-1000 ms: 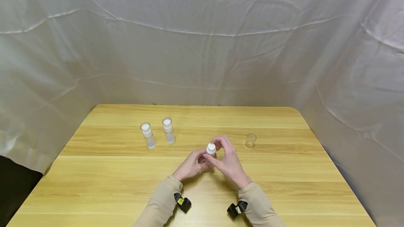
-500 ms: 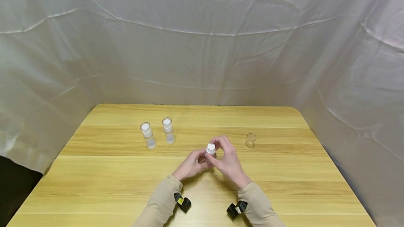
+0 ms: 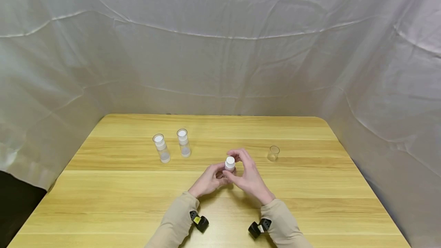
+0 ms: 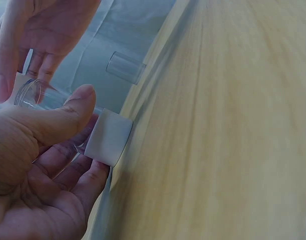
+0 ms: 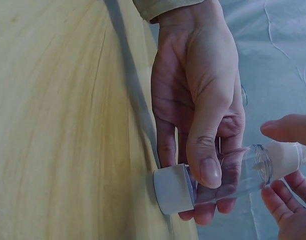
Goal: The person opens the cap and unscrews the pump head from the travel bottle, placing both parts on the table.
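Note:
A slim pump bottle (image 3: 229, 163) with a clear body and a white top stands between the hands at the table's middle. My left hand (image 3: 209, 181) grips its clear body low down. In the left wrist view, that hand's thumb lies along the clear wall above the white base (image 4: 109, 137). Around the white collar (image 5: 285, 159) curl the thumb and fingers of my right hand (image 3: 250, 177), though how firmly they press is unclear. Whether the base touches the table cannot be told.
Two similar bottles, a left one (image 3: 162, 148) and a right one (image 3: 184, 143), stand upright at the left, each under a clear cover. To the right of my hands a loose clear cap (image 3: 273, 154) rests on the wooden table (image 3: 120, 202). Grey curtains (image 3: 220, 68) surround the table.
My right fingers have shifted slightly around the bottle's white top, the fingertips a little to the left. My left hand and the other items have stayed put.

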The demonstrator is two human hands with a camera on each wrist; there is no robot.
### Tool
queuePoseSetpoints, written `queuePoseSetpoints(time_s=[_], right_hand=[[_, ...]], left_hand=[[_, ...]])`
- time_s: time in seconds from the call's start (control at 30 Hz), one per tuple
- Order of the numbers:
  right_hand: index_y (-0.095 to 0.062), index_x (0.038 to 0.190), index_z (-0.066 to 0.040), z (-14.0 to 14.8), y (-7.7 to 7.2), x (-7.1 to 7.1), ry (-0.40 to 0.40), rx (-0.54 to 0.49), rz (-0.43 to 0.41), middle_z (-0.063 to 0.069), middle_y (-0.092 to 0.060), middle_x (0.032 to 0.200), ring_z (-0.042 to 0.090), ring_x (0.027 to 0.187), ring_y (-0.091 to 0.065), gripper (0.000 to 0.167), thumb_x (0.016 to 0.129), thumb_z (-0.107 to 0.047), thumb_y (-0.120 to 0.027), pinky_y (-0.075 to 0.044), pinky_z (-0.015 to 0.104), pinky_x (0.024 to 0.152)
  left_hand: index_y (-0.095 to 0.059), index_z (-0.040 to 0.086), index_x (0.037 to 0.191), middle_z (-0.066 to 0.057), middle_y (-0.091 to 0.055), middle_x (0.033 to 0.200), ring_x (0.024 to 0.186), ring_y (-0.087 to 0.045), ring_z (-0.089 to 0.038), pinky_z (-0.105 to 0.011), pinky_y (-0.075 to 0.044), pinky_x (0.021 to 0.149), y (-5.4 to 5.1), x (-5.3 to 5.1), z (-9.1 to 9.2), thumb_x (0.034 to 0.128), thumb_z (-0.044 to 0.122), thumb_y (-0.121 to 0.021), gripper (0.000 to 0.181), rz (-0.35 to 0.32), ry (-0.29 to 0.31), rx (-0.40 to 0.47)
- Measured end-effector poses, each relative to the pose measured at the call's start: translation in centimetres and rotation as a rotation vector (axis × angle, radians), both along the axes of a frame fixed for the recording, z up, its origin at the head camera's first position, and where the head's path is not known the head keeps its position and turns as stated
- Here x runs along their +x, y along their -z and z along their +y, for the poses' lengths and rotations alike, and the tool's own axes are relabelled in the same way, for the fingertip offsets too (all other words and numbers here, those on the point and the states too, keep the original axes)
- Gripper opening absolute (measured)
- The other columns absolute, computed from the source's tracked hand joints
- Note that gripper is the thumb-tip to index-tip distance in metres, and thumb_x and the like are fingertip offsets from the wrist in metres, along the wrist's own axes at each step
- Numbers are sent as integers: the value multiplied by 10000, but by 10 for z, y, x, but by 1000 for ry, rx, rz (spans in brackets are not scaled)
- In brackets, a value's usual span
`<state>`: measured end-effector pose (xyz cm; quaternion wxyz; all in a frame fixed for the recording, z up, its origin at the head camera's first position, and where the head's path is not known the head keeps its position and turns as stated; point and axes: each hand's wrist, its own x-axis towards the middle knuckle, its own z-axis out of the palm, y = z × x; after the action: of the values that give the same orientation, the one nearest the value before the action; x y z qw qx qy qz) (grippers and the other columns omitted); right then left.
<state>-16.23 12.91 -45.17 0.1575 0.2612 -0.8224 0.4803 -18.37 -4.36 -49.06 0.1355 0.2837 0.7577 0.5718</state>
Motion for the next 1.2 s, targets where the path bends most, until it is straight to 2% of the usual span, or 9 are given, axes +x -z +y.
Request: queuePoseSetpoints(time_s=[0.1,0.23,0.37,0.53,0.7,0.87,0.9,1.07,1.2], right_hand=[[-586,1164,-19,-1,0,0,35,3,10,90,-626,1071,177,923,-580,500,743,-38,-855,-548,327,838],[-592,1092,-26,-3,0,0,76,4,64,79,-631,1014,168,886,-587,463,717,-3,-863,-550,271,797],[-599,1059,-16,-3,1,-1,73,-2,103,92,-636,994,186,864,-605,437,705,49,-848,-571,274,775],[-613,1070,-19,-1,1,-1,41,-4,94,97,-638,1009,205,890,-628,406,729,72,-813,-595,288,806],[-607,1124,5,2,1,-2,-22,-3,54,117,-630,1066,247,993,-637,428,741,107,-767,-600,324,940],[-585,1165,3,3,-1,-2,7,27,42,101,-623,1074,206,965,-612,499,728,42,-822,-584,332,884],[-583,1162,0,2,-1,-2,20,33,44,95,-623,1065,195,948,-606,505,727,19,-838,-580,331,859],[-589,1106,-29,1,-2,-1,62,30,45,76,-616,1015,174,896,-596,484,714,-20,-873,-579,311,801],[-604,1087,-32,1,-1,-2,53,23,61,75,-623,991,179,877,-612,448,718,25,-852,-587,300,783]], left_hand=[[-597,-66,1292,-261,-653,1291,1238,-616,-389,-367,-509,1104,0,0,0,929,1,-664,375,0,-4,-5],[-610,-55,1273,-254,-662,1272,1208,-633,-362,-291,-535,1061,-1,1,0,935,36,-674,356,0,-9,-6],[-607,-54,1279,-250,-667,1266,1184,-647,-353,-266,-544,1034,-1,1,0,939,48,-673,361,-11,-11,-8],[-603,-45,1300,-231,-665,1285,1198,-641,-348,-324,-539,1058,-1,1,1,939,38,-668,376,-28,-17,-19],[-602,-56,1292,-233,-675,1263,1171,-655,-311,-306,-543,1048,-1,1,0,937,36,-666,372,18,-1,-15],[-598,-89,1262,-249,-679,1227,1151,-668,-265,-287,-557,1025,1,0,-1,936,55,-675,364,73,19,12],[-596,-88,1266,-249,-675,1234,1164,-665,-279,-297,-555,1033,2,1,-1,936,59,-677,369,70,18,13],[-599,-37,1309,-223,-656,1305,1240,-621,-348,-361,-520,1092,-2,2,0,936,73,-686,398,-29,-17,-7],[-596,-43,1311,-234,-653,1307,1230,-625,-365,-385,-530,1079,-2,1,1,933,55,-684,400,-32,-24,-20]])
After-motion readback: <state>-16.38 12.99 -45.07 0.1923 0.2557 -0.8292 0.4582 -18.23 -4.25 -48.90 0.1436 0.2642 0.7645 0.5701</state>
